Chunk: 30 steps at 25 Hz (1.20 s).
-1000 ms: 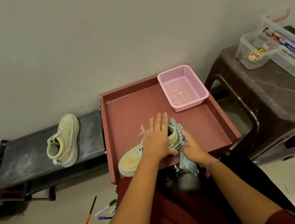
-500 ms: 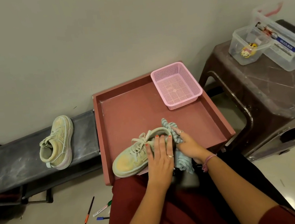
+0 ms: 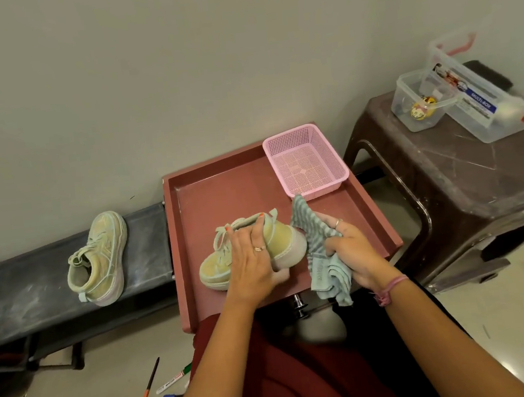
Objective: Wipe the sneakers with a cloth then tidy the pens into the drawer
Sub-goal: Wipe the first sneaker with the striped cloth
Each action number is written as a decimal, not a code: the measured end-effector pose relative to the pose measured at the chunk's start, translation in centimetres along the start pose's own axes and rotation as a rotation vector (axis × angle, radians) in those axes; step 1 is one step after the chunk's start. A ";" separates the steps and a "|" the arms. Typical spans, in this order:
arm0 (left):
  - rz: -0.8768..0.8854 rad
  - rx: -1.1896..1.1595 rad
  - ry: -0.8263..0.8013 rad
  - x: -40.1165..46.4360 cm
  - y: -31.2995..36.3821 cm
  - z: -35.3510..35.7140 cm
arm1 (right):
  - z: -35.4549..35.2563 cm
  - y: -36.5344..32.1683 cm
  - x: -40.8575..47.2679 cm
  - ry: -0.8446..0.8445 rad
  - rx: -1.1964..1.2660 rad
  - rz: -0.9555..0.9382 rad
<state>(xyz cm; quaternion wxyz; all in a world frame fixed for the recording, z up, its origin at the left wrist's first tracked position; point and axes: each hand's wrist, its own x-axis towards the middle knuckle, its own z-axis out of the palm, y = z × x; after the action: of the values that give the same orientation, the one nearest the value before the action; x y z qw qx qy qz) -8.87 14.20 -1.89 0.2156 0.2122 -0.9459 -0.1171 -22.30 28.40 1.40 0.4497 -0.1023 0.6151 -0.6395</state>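
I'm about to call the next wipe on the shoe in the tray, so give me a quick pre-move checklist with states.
1. Left hand grips the sneaker: ok.
2. Right hand holds the cloth: ok.
3. Cloth touching the sneaker's heel: cannot tell.
4. Sneaker sits inside the red tray: ok.
5. Second sneaker on the dark bench, wiped: cannot tell.
6. Pens in the drawer: not ok, on the floor.

Sneaker [image 3: 250,248] now lifted, heel tilted up.
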 end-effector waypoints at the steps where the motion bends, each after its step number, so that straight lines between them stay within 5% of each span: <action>1: 0.009 -0.107 -0.021 0.1 0.2 -1.4 | 0.0 -0.8 -0.7 -0.004 0.006 -0.031; 6: -0.159 -0.448 -0.207 -1.0 2.5 -6.3 | 1.9 -4.4 -4.4 -0.100 -0.147 -0.305; 11: -0.299 -0.660 -0.082 -1.8 3.5 -9.1 | 5.1 -3.9 -7.7 -0.237 -1.102 -0.643; 15: -0.368 -0.791 -0.071 -3.1 3.0 -9.7 | 5.4 -1.5 -8.1 -0.181 -1.697 -1.197; 17: -0.380 -0.809 -0.075 -3.1 3.4 -9.9 | 4.6 -2.0 -6.9 -0.232 -1.582 -1.143; 21: -0.403 -0.787 -0.108 -2.6 3.8 -9.8 | 4.5 -2.5 -5.7 -0.257 -1.105 -0.723; 24: -0.403 -0.718 -0.128 -2.5 4.2 -10.2 | 5.3 -2.4 -6.0 -0.202 -1.054 -0.635; 26: -0.430 -0.735 -0.104 -2.2 4.7 -10.7 | 6.2 -2.1 -6.6 -0.159 -1.186 -0.708; 30: -0.474 -0.836 -0.036 -2.6 4.8 -11.2 | 6.9 -1.7 -7.6 -0.162 -1.734 -1.140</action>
<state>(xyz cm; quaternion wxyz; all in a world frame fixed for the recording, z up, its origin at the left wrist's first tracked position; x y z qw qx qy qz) -3.32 18.16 8.48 0.2334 0.3153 -0.7468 -0.5370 -13.95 28.69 7.60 -0.1071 -0.7086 0.6920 -0.0867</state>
